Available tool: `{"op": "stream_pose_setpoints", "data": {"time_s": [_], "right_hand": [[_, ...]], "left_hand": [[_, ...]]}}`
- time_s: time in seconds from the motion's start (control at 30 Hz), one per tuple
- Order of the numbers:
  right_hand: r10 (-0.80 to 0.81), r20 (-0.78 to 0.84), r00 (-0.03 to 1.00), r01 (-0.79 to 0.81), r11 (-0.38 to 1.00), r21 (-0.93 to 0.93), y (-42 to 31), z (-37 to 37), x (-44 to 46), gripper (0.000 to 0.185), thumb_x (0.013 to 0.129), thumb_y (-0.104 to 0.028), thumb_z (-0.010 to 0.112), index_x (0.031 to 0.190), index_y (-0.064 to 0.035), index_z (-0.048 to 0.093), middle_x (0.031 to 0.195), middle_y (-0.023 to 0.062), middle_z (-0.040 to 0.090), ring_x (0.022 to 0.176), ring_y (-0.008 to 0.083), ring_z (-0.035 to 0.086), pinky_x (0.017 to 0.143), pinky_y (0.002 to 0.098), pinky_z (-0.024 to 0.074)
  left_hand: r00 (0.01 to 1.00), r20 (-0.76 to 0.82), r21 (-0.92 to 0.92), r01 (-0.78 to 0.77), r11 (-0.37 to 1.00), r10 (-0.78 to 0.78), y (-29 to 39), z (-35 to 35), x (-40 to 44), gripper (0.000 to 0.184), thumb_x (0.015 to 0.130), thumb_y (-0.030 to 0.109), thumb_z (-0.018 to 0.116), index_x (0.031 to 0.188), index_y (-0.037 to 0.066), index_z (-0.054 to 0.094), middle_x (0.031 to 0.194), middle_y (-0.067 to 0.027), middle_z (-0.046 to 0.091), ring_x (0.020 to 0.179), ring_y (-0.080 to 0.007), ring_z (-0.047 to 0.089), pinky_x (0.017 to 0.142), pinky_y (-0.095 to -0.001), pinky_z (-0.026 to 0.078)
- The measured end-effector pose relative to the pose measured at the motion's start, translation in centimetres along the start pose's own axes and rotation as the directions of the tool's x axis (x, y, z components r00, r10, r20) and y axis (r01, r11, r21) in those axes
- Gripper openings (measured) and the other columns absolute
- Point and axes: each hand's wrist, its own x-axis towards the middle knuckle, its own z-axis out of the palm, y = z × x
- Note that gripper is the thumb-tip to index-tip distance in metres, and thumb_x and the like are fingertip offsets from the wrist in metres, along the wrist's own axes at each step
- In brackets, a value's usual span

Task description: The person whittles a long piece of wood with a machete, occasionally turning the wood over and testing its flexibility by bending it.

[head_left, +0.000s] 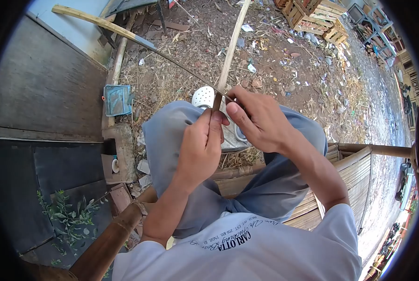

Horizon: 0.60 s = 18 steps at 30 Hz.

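Note:
My left hand (201, 146) is closed round the near end of a long wooden strip (233, 47), which runs up and away between my knees. Across that strip lies a long thin blade (186, 69) with a pale wooden handle (94, 19) at its far upper left end. The fingers of my right hand (261, 117) are bent at the blade's near end, with the thumb over the strip's side. How the fingertips grip the blade is partly hidden.
My knees are on both sides, with a white clog (203, 97) between them. A blue basket (118, 99) is at the left. Wooden crates (314, 21) stand at the upper right. A bamboo pole (109, 239) and leafy plant (71, 220) are at the lower left.

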Motion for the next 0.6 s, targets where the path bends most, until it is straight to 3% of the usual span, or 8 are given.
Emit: {"op": "stream_pose_setpoints", "data": {"time_s": [0.07,0.1,0.17,0.27,0.37,0.47,0.6], "right_hand": [[0.081,0.155,0.985,-0.105,0.982,0.157,0.0,-0.1,0.2,0.044,0.097,-0.041,0.042,0.082,-0.0017,0.055,0.065,0.0178,0.059,0.064,0.0379,0.058,0.057,0.0442,0.043],[0.082,0.158,0.984,-0.106,0.982,0.155,0.1,-0.1,0.3,0.044,0.097,-0.041,0.042,0.082,-0.0017,0.055,0.065,0.0178,0.059,0.064,0.0379,0.058,0.057,0.0442,0.043],[0.06,0.209,0.976,-0.044,0.996,-0.082,0.4,0.0,0.5,0.048,0.096,-0.046,0.043,0.082,-0.0008,0.054,0.06,0.0188,0.057,0.06,0.04,0.058,0.056,0.046,0.0428],[0.059,0.198,0.978,-0.026,0.986,-0.163,0.3,0.1,0.6,0.053,0.094,-0.05,0.045,0.076,-0.0005,0.055,0.053,0.018,0.055,0.053,0.0403,0.056,0.052,0.0465,0.0429],[0.046,0.239,0.97,0.024,0.959,-0.281,0.2,0.7,0.3,0.059,0.091,-0.054,0.048,0.069,-0.0001,0.057,0.049,0.0181,0.053,0.05,0.0387,0.057,0.051,0.0455,0.0447],[0.105,0.201,0.974,-0.037,0.947,-0.318,-0.3,1.3,0.1,0.062,0.089,-0.057,0.05,0.064,-0.0001,0.058,0.05,0.0181,0.054,0.049,0.0369,0.058,0.05,0.0442,0.0463],[0.152,0.247,0.957,-0.039,0.911,-0.41,-0.2,1.0,0.4,0.054,0.09,-0.053,0.05,0.068,-0.0037,0.052,0.052,0.0163,0.053,0.052,0.0384,0.055,0.051,0.0452,0.0434]], "left_hand": [[0.999,0.032,0.0,0.001,1.0,-0.001,0.1,-0.2,0.1,0.029,0.101,0.02,0.04,0.088,-0.001,0.054,0.054,-0.0046,0.045,0.048,-0.0117,0.043,0.047,-0.0314,0.034],[0.999,0.032,-0.003,0.002,1.0,-0.002,0.0,-0.2,0.1,0.029,0.101,0.02,0.04,0.088,-0.001,0.054,0.054,-0.0046,0.045,0.048,-0.0117,0.043,0.047,-0.0314,0.034],[1.0,0.024,-0.04,-0.011,0.999,0.012,-0.3,-0.2,0.0,0.025,0.099,0.017,0.04,0.088,-0.002,0.053,0.056,-0.0067,0.047,0.049,-0.015,0.046,0.049,-0.033,0.036],[0.999,0.026,-0.002,-0.027,1.0,0.027,-0.2,-0.5,-0.2,0.028,0.1,0.018,0.04,0.087,-0.002,0.055,0.06,-0.0007,0.047,0.055,-0.0075,0.041,0.049,-0.0263,0.033],[0.99,-0.01,0.071,-0.137,0.988,0.138,-1.5,-0.5,-0.6,0.032,0.099,0.02,0.042,0.08,-0.002,0.055,0.06,-0.0034,0.052,0.054,-0.0105,0.044,0.05,-0.0291,0.036],[0.999,0.012,0.125,-0.032,0.992,0.031,-0.9,-0.7,-0.9,0.036,0.099,0.021,0.043,0.072,-0.002,0.052,0.059,-0.0056,0.054,0.053,-0.0122,0.046,0.051,-0.0312,0.037],[0.997,-0.011,0.141,-0.068,0.988,0.07,-0.6,-0.5,-1.2,0.036,0.1,0.022,0.042,0.074,-0.001,0.05,0.054,-0.0042,0.049,0.05,-0.0104,0.042,0.049,-0.0296,0.035]]}}
